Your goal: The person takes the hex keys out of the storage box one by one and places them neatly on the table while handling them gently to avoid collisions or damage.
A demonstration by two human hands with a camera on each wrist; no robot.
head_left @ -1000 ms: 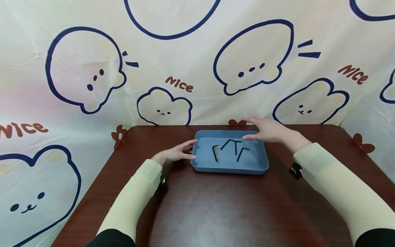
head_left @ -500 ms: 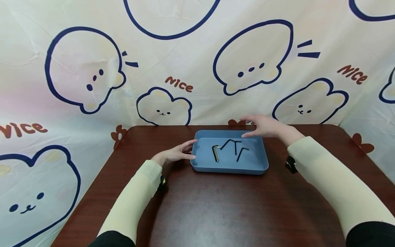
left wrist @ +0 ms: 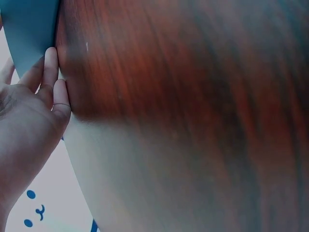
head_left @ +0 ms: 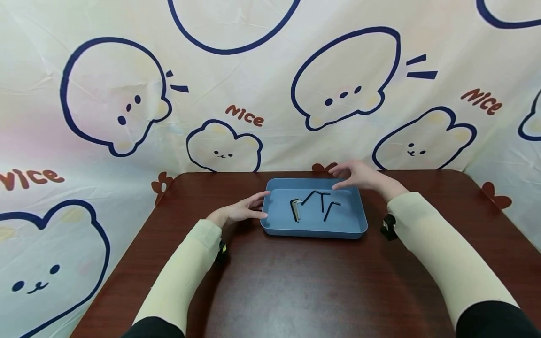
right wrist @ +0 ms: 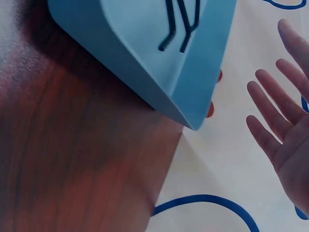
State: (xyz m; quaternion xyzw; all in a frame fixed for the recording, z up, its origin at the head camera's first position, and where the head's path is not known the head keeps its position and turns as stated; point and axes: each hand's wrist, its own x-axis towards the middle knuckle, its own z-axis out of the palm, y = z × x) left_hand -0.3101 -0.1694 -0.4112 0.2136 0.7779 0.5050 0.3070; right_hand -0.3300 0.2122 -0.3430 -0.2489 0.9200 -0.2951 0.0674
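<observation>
A blue rectangular tray (head_left: pixel 313 226) stands at the far side of the table. Several L-shaped hex keys lie flat in it: a black one (head_left: pixel 293 211) beside a paler one at the left, and black ones such as this hex key (head_left: pixel 331 211) further right. At the tray's left side rests my left hand (head_left: pixel 239 210), fingers and thumb extended against the wall and rim. My right hand (head_left: pixel 361 176), its fingers spread and holding nothing, hovers above the back right corner. The right wrist view shows that hand (right wrist: pixel 288 116) apart from the tray.
The brown wooden table (head_left: pixel 296 286) stretches toward me in front of the tray. Directly behind its far edge hangs a pale cloth (head_left: pixel 279 84) printed with bear outlines. Dark devices are strapped at both wrists.
My right hand has shifted slightly, with its forearm swinging left and its fingers bending down a little. The left hand, tray and hex keys stay as they were.
</observation>
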